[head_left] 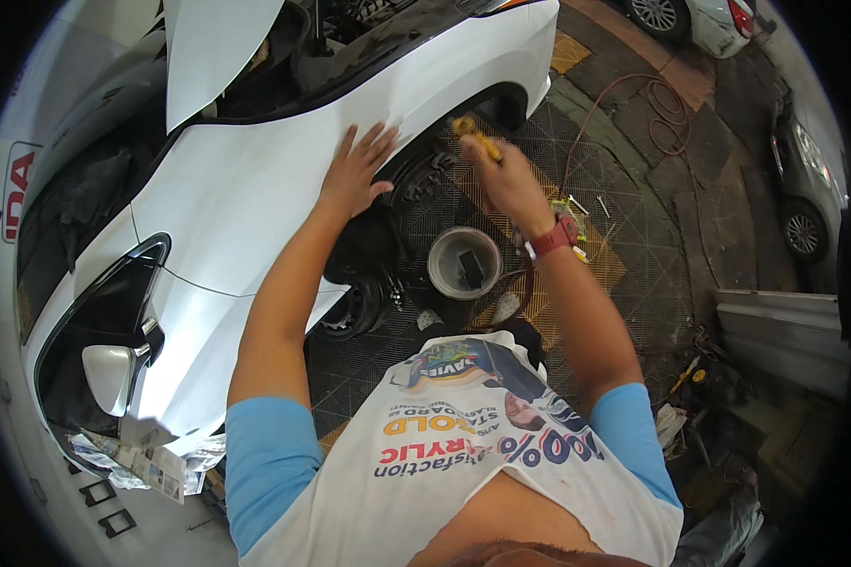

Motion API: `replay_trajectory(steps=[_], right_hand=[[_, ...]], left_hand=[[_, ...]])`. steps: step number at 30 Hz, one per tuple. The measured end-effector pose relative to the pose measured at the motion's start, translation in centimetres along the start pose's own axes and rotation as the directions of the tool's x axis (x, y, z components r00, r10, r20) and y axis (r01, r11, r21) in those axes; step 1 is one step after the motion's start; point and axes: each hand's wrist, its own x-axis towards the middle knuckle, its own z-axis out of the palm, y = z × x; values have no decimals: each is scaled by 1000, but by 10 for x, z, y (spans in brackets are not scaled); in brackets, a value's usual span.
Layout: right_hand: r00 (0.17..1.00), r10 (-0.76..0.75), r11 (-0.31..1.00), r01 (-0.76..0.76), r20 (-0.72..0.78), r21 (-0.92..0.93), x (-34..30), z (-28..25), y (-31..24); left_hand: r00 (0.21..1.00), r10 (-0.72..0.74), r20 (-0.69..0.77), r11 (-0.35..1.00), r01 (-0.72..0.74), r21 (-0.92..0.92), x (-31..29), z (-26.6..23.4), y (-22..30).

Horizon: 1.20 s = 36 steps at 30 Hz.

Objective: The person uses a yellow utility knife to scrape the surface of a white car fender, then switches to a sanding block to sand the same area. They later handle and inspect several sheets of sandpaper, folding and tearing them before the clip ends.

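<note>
My left hand [359, 170] lies with spread fingers on the white car fender [255, 180], near the edge of the wheel arch. To its right my right hand [509, 184] is closed round a yellow tool [488, 146], held up beside the wheel arch. Motion blurs the tool; it looks like an air blow gun, but I cannot make out its exact kind. A dark red hose [528, 283] hangs below my right wrist. Below and between my hands, a round bucket [464, 264] with a dark flat block in it stands on the floor.
The car's bonnet [213, 57] is raised at upper left, and its wing mirror [111, 378] sticks out at left. Bare wheel hub parts [416, 178] show inside the arch. A thin red hose [667, 118] lies coiled on the floor. A grey car [808, 170] stands at right.
</note>
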Motion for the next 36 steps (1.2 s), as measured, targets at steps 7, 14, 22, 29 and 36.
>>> replay_trajectory(steps=[7,14,22,29,36], right_hand=[[992,-125,992,125,-25,-17,64,-14,-43],[928,-126,989,147,350,-34,79,42,-58],[988,-93,976,115,121,-185,143,2,-45],[986,-118,969,89,-116,-232,189,-64,-61],[996,-72,986,78,46,-150,178,-44,-83]], left_hand=[[969,-111,221,948,170,-268,-142,69,98],[86,-63,994,73,994,-81,-322,103,305],[63,43,997,-252,966,-50,-396,94,382],[129,-120,984,-356,920,-164,-403,119,375],[137,-313,940,-455,847,-275,-374,134,343]])
